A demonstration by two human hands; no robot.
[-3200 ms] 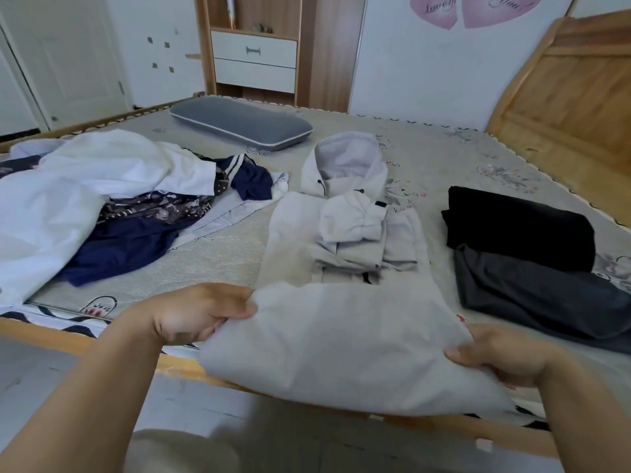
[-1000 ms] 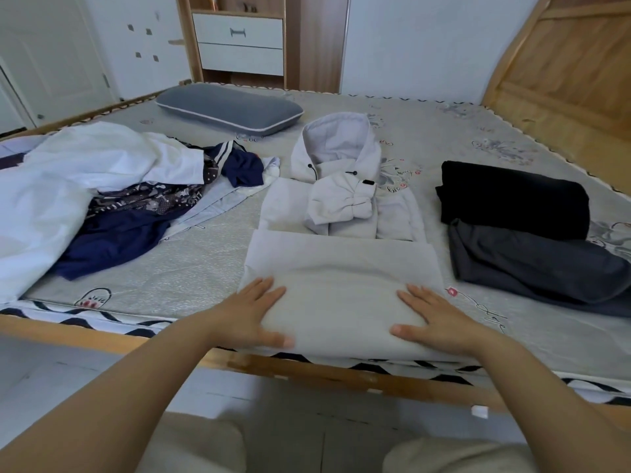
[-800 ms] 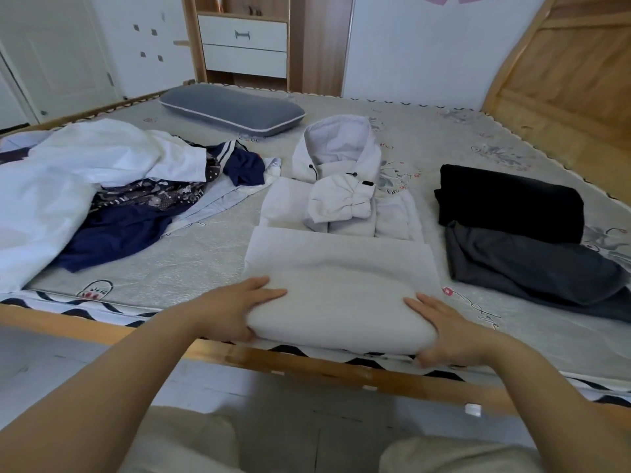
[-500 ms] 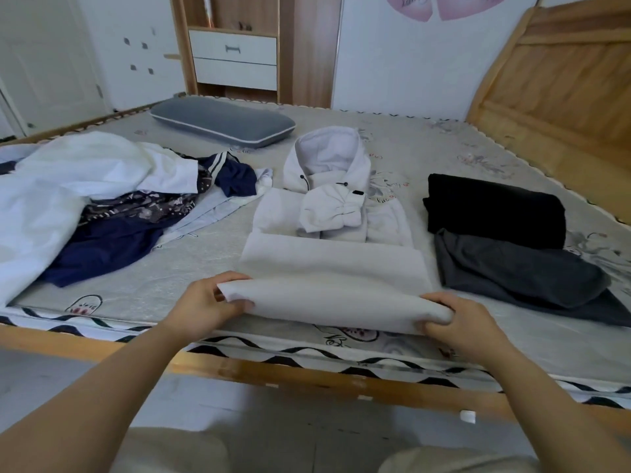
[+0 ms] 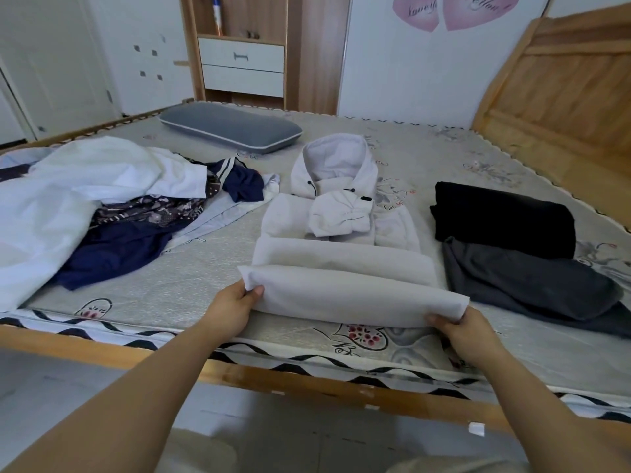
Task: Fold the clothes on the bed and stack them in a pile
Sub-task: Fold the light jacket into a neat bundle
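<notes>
A pale grey hooded jacket (image 5: 341, 264) lies on the bed (image 5: 205, 274), hood pointing away, sleeves folded across its chest. Its bottom part is folded double and lifted off the mattress at the near edge. My left hand (image 5: 235, 307) pinches the left corner of that fold. My right hand (image 5: 459, 331) grips the right corner. To the right sit two folded garments, a black one (image 5: 502, 218) behind a dark grey one (image 5: 532, 281). A heap of unfolded clothes lies at the left: white (image 5: 85, 186), navy (image 5: 112, 249) and patterned pieces.
A grey pillow (image 5: 232, 128) lies at the far side of the bed. The wooden bed rail (image 5: 273, 373) runs along the near edge. A wooden headboard (image 5: 560, 93) stands at the right, and a drawer cabinet (image 5: 242, 63) stands behind the bed.
The jacket's hem was folded up and pressed flat by both palms. Both hands then took the corners of the folded edge and lifted it away from the near edge.
</notes>
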